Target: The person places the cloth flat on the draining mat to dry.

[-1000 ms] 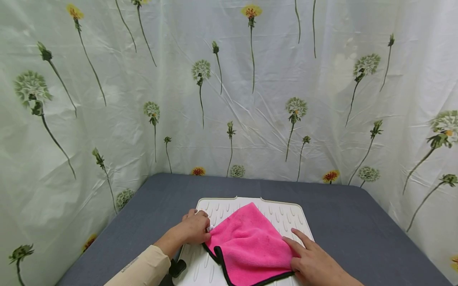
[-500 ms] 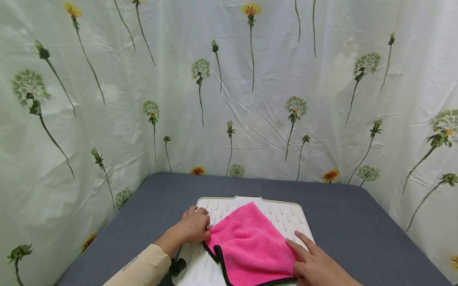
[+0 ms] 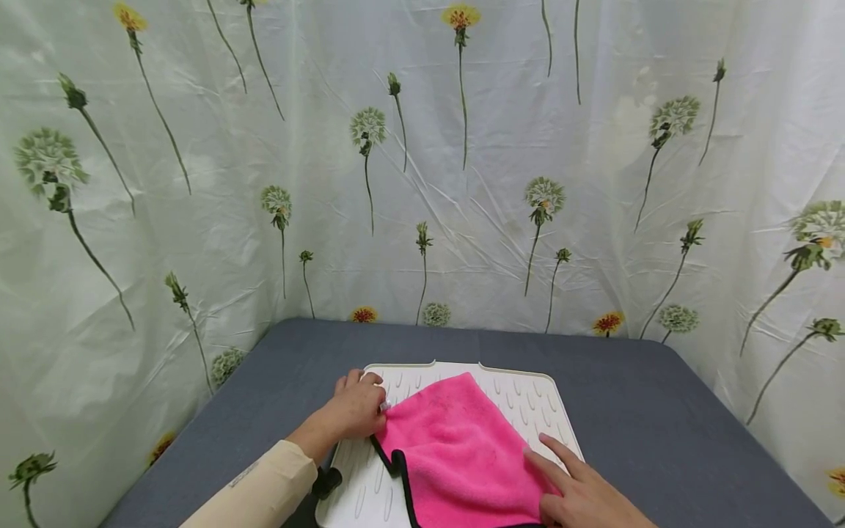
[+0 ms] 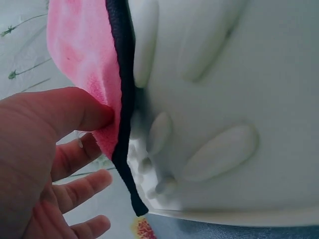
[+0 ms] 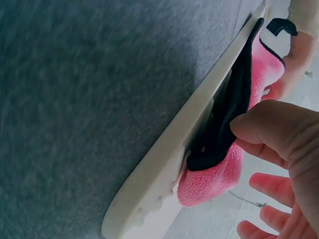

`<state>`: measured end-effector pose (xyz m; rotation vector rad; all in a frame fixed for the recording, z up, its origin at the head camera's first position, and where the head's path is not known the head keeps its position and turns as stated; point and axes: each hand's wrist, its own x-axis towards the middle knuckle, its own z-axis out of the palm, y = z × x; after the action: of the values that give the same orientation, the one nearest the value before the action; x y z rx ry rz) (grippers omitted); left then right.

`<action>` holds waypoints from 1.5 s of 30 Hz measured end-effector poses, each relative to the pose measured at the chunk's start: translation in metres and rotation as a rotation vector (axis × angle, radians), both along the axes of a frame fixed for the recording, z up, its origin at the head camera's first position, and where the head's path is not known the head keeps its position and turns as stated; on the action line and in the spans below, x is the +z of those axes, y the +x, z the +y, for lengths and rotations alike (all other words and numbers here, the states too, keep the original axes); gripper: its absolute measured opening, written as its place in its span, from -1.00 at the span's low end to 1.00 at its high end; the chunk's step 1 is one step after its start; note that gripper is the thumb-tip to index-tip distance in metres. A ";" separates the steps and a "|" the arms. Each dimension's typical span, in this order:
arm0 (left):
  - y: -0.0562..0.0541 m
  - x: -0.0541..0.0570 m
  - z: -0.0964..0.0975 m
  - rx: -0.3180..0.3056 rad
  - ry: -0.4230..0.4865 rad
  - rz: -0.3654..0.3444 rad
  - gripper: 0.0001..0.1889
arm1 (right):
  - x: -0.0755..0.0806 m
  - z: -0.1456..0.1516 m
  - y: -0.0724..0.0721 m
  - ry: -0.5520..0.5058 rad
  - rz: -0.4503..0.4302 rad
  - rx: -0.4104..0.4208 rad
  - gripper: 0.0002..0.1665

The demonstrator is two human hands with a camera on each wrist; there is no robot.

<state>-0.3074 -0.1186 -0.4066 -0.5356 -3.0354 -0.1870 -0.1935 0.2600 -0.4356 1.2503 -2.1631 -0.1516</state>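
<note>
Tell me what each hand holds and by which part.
The left hand pinches the pink cloth beside its black trim at the left end; the right hand pinches the trim near its right end.

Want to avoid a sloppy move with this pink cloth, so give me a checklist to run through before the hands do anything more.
1. Left grip on the cloth: ok, it pinches it near the black edging.
2. Right grip on the cloth: ok, it pinches the edged side, as the right wrist view shows.
3. Cloth smooth: not ok, it is rumpled and its edging kinks near the left grip.
4. White ridged tray under the cloth: ok, it rests on the dark tabletop.
5. Cloth's nearest edge within the tray: cannot tell, the head view cuts off there.
</note>
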 end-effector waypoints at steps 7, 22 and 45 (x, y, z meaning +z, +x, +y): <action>-0.009 -0.002 -0.003 -0.007 -0.002 0.015 -0.90 | -0.003 -0.007 0.002 -0.047 0.090 0.046 -0.42; -0.040 0.004 0.008 0.015 -0.020 0.054 -0.91 | -0.003 -0.022 0.004 -0.112 0.139 0.161 -0.45; -0.074 0.001 0.020 0.039 -0.079 0.113 -0.77 | 0.010 -0.082 0.006 -0.185 0.135 0.238 -0.45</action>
<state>-0.3817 -0.0988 -0.4055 -0.4738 -2.9505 -0.0342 -0.1879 0.1779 -0.4260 1.3368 -1.8523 0.0602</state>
